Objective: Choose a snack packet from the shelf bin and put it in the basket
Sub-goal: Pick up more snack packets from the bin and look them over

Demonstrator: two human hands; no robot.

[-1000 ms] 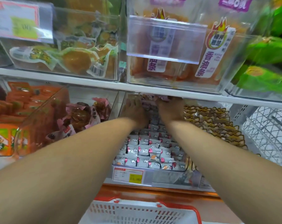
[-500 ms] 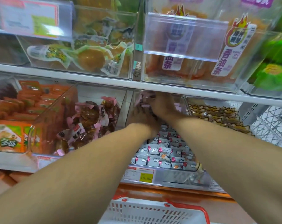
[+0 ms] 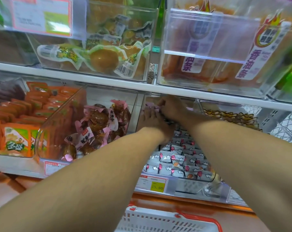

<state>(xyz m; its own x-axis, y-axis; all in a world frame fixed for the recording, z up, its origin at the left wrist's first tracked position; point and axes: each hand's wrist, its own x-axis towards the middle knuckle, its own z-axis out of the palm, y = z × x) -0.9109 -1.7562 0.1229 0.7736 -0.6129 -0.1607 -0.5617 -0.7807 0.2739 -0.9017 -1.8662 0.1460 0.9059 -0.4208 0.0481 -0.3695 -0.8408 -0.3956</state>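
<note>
Head view: since 1 s ago both hands went deeper into the clear shelf bin (image 3: 188, 183); right hand (image 3: 173, 108) now at the back, fingers curled, pinching a pink-edged snack packet (image 3: 152, 106); left hand (image 3: 154, 122) just below it, fingers lying on the packets, grip can't tell. Pick looks nearly made, basket (image 3: 167, 221) waits below. White shelf w/ price tag (image 3: 152, 185), neighbour bins of orange & brown snacks.

A second ago both hands lay side by side at the back of the clear bin. Now the right hand (image 3: 171, 108) has pushed further in, beyond the left hand (image 3: 154, 122), and its fingers curl round a pink packet (image 3: 151, 106) just past the left hand's fingertips, while the left hand has drawn slightly nearer the bin's front
</note>
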